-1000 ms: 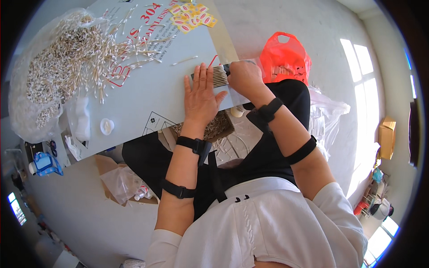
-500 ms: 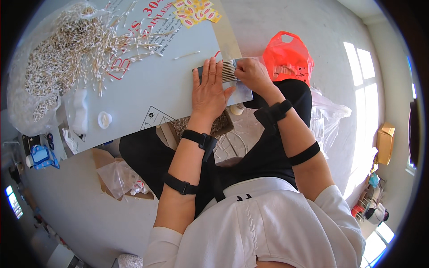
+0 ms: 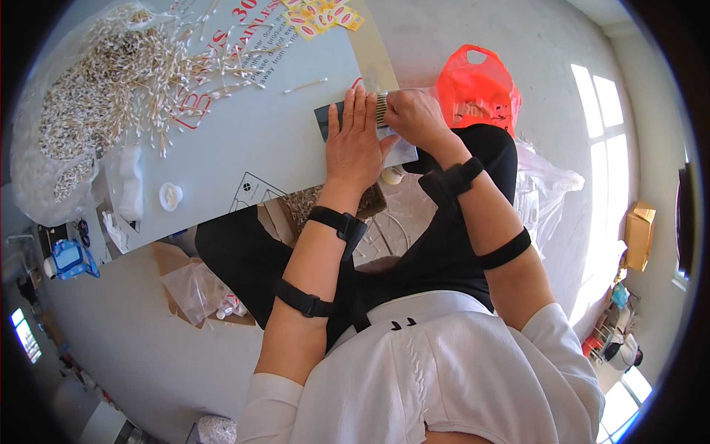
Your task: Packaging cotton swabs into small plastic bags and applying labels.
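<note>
My left hand (image 3: 358, 140) lies flat, fingers stretched out and pressed down on a dark flat piece (image 3: 322, 122) at the table's right corner. A row of cotton swabs (image 3: 381, 111) shows side by side in the narrow gap between my hands. My right hand (image 3: 418, 118) is closed at the right end of that row; its fingertips are turned away, so what they pinch is hidden. Clear plastic (image 3: 404, 153) lies under and beside my right hand at the table edge. One loose cotton swab (image 3: 305, 85) rests on the table beyond my left hand.
A large clear bag (image 3: 29, 174) spills a heap of cotton swabs (image 3: 103, 96) on the left. Nearby stands a small white cup (image 3: 171, 197). Yellow labels (image 3: 322, 16) lie at the far edge. Right of the table is a red plastic bag (image 3: 479, 89); below it, an open box (image 3: 373, 211).
My left hand has slid right toward my right hand, narrowing the visible strip of swabs and baring more of the dark piece. My right hand stays closed in nearly the same place.
</note>
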Motion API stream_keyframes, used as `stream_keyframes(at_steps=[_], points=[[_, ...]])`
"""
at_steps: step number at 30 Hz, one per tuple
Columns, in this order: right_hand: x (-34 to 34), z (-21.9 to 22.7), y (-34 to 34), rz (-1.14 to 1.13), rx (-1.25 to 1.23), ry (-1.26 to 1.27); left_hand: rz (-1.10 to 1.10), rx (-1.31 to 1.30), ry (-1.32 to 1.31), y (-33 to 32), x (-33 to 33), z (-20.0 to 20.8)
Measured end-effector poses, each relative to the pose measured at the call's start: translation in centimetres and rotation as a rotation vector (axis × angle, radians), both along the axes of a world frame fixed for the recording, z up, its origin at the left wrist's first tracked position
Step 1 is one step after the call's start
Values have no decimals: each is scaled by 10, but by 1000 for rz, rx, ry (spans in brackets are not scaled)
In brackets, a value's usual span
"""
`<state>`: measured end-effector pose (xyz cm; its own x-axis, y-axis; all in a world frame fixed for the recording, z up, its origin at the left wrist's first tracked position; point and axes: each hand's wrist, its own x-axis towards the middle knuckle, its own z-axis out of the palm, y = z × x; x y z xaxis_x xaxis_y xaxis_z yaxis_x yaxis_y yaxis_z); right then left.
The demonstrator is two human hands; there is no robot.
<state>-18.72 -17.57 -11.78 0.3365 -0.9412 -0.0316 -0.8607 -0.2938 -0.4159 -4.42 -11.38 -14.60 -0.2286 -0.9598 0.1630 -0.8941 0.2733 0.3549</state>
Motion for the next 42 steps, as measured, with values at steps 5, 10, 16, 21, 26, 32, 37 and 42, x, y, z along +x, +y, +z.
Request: stream_keyframes(at_steps=[5, 10, 16, 21, 26, 32, 37, 42], points=[[1, 0, 2, -6, -9, -47, -13, -30, 10, -1, -4, -3], [2, 0, 6, -14, -53, -82, -51, 3, 92, -3, -4, 2], [1, -5, 10, -82, -65, -98, 52, -59, 800, -20, 6, 1], [3, -7, 13, -74, -93, -89, 110, -7, 1014, -29, -5, 4], [5, -11, 14, -62, -152, -70, 146, -13, 1031, -28, -10, 4], [7, -12, 20, -91, -207, -104, 70, -34, 919, -29, -10, 0], [6, -14, 22, -127, -229, -158, 87, -71, 935, -28, -12, -2], [8, -12, 23, -143, -232, -130, 119, -41, 1077, -27, -18, 0]])
